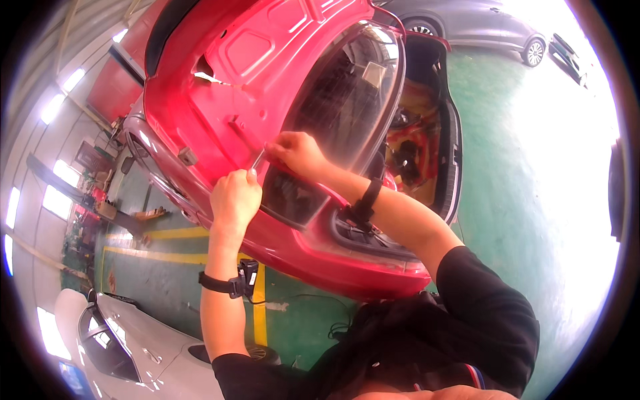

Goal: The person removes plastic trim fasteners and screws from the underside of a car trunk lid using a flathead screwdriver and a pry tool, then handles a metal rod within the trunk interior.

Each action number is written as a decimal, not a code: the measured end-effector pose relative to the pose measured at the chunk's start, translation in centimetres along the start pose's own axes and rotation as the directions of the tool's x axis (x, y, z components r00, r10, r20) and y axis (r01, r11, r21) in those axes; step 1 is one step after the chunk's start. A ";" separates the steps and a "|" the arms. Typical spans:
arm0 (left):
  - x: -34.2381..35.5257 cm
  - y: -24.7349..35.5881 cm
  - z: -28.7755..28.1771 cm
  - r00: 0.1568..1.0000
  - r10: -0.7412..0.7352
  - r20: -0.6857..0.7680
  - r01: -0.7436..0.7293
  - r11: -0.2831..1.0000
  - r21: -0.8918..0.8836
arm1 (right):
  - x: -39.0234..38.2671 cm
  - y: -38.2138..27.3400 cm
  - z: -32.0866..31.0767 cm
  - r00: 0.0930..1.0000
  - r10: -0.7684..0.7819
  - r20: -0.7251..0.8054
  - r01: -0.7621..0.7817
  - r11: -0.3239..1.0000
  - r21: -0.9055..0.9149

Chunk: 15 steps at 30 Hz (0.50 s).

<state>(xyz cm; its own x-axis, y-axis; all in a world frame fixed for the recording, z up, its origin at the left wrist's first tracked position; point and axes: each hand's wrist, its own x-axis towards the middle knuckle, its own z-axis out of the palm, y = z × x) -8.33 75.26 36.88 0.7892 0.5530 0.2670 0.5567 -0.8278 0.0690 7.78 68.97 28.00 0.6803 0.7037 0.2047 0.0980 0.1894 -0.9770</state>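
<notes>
On the near side of the red lid (pixel 250 100), black straps (pixel 219 285) are hugging both wrists. The left hand (pixel 235 200) is hanging over the lid's lower part, its fingers curling tight around a thin metal tool (pixel 259 159). The tool is poking up between the two hands, in front of the lid's inside. The right hand (pixel 297 155) is resting near the tool's top end, just beside the lid's window (pixel 343 100). Its fingers are bunching close, but I cannot tell if they are pinching the tool. If the left fingers are getting loose, the tool could be slipping, and its hard tip might be scratching the lid's paint. A wrist dipping low could be making its strap catch on the lid's edge. Farther off, a white car (pixel 157 357) is standing down and left of the lid, and a grey car (pixel 473 25) is waiting beyond it on the right.
</notes>
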 end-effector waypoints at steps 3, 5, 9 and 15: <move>0.9 1.0 -1.7 0.997 -0.025 0.070 0.021 0.998 0.058 | -0.2 0.2 0.0 0.999 0.008 -0.046 -0.006 0.999 0.050; 1.4 1.3 -2.6 0.995 -0.046 0.092 0.036 0.993 0.111 | -0.2 0.1 0.0 0.999 0.025 -0.043 -0.023 0.999 0.032; 2.1 2.0 -4.4 0.998 -0.037 0.041 0.028 0.980 0.197 | -0.5 -0.8 0.7 0.995 0.090 -0.033 -0.090 0.996 0.016; 1.8 2.8 -3.5 0.989 -0.041 0.141 0.009 0.975 0.222 | -0.3 0.5 1.4 0.989 0.106 -0.104 -0.086 0.980 0.181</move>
<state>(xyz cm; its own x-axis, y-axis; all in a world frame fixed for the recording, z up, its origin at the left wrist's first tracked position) -6.25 73.56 40.95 0.7943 0.5943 0.1260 0.6074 -0.7813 -0.1435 6.57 69.84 27.57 0.7584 0.6451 0.0931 -0.0939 0.2495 -0.9638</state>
